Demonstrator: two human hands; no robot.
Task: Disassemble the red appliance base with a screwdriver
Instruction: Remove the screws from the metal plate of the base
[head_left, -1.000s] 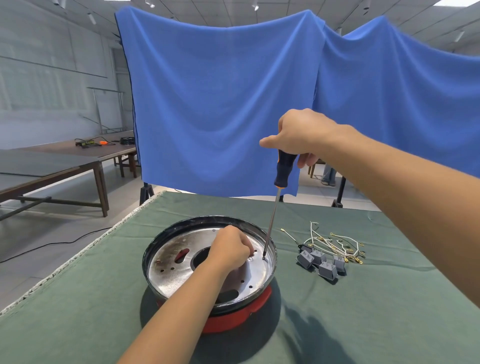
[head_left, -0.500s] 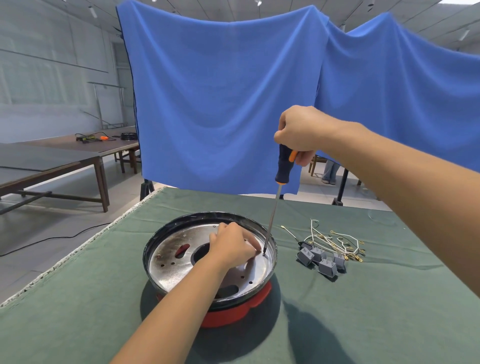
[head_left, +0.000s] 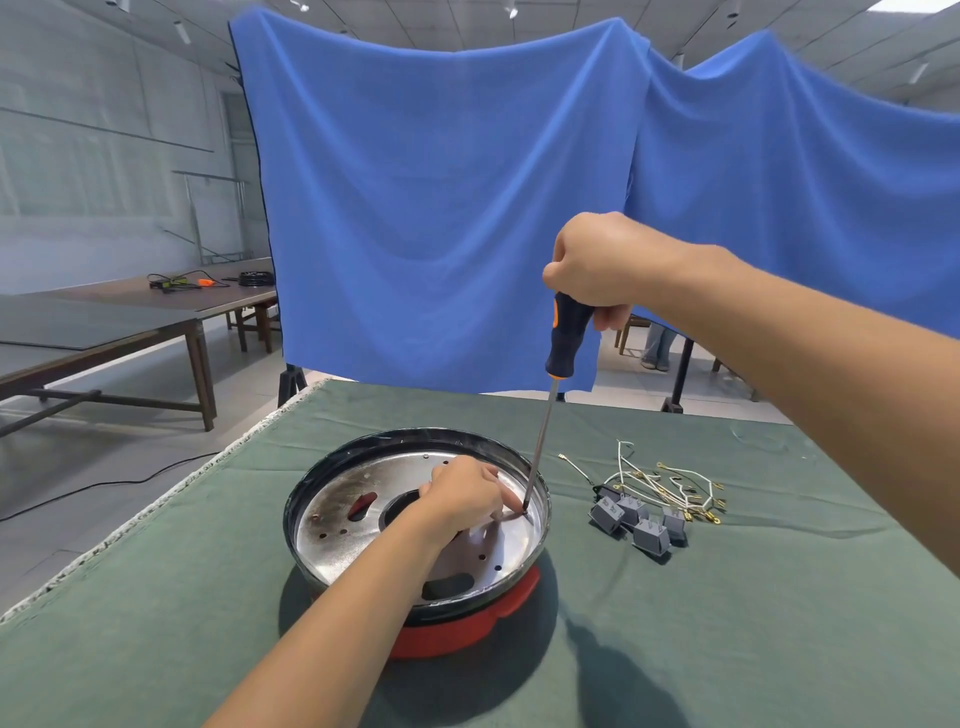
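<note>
I see the red appliance base (head_left: 467, 631) sitting on the green cloth (head_left: 727, 623) directly under both hands, its shiny metal plate (head_left: 343, 525) facing up inside a dark rim. My left hand (head_left: 460, 499) reaches in from below, forearm angled up across the plate, fingertips pinched down at the spot where the screwdriver (head_left: 550, 395) tip meets the metal near the far right edge. My right hand (head_left: 602, 262) is raised high above that spot, fist clenched around the top of the dark handle with orange trim, the shaft leaning slightly as it drops to the plate. To the right of the left hand, below the right forearm, lie grey connector blocks (head_left: 636, 519) and loose wires (head_left: 660, 480). I cannot read any writing.
</note>
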